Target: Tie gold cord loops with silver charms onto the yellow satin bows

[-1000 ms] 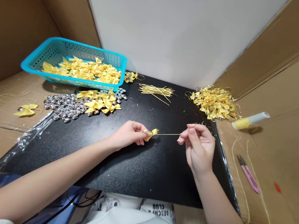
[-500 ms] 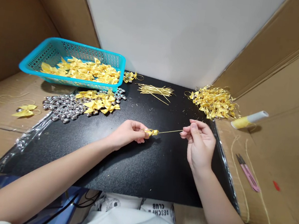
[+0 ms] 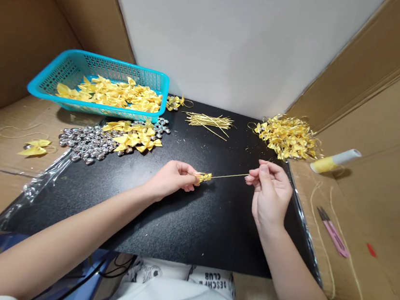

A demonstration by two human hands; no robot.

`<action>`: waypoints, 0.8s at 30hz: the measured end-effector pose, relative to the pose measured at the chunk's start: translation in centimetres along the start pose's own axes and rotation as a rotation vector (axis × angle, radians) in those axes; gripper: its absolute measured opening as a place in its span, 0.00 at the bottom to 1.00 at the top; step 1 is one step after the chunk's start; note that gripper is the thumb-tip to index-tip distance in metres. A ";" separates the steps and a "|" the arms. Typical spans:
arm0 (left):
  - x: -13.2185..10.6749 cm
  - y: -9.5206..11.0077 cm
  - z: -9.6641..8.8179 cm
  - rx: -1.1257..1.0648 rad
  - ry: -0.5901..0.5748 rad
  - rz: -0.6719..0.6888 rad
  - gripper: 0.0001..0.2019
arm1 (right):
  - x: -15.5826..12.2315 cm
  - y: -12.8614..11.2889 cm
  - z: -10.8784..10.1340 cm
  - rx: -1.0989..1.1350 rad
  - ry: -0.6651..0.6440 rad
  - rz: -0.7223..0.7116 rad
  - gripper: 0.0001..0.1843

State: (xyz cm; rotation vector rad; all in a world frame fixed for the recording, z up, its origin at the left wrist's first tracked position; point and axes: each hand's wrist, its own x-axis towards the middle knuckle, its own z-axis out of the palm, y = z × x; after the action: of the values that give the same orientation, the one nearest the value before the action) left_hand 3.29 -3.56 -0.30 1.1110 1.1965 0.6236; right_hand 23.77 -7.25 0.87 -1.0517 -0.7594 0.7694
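My left hand (image 3: 172, 179) pinches a small yellow ribbon bow (image 3: 204, 176) above the black mat (image 3: 177, 215). A thin gold cord (image 3: 229, 176) runs from the bow to my right hand (image 3: 271, 193), whose fingers are closed on its far end. The cord is stretched taut between both hands. More yellow bows (image 3: 134, 138) lie on a heap of silver beads (image 3: 87, 142) to the left. A bundle of cut gold cords (image 3: 209, 121) lies at the back of the mat.
A turquoise basket (image 3: 68, 65) of yellow bows stands at the back left. A pile of corded bows (image 3: 287, 137) sits at the back right. A thread spool (image 3: 333, 161) and pink snips (image 3: 333, 233) lie on cardboard at right. One loose bow (image 3: 35, 147) lies far left.
My right hand has drawn a little further right and up, pulling the cord tighter. The bow in my left hand has turned flatter. My left hand has stayed in place.
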 end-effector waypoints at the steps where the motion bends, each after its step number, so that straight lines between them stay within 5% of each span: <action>1: 0.0 0.0 0.0 0.002 -0.001 -0.004 0.02 | 0.0 0.0 0.0 0.001 -0.003 0.000 0.11; 17: 0.4 -0.4 -0.7 -0.168 0.008 -0.052 0.08 | 0.3 1.2 -0.3 -0.241 -0.229 0.202 0.14; 24: 0.4 -0.1 -0.9 -0.093 0.107 -0.014 0.09 | 1.4 2.8 -1.4 -0.923 -0.413 -0.192 0.09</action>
State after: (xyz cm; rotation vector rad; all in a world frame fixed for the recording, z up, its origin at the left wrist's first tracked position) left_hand 2.50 -2.94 -0.52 1.0010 1.2532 0.7286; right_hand 25.18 -5.92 -1.92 -1.6202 -1.6332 0.4558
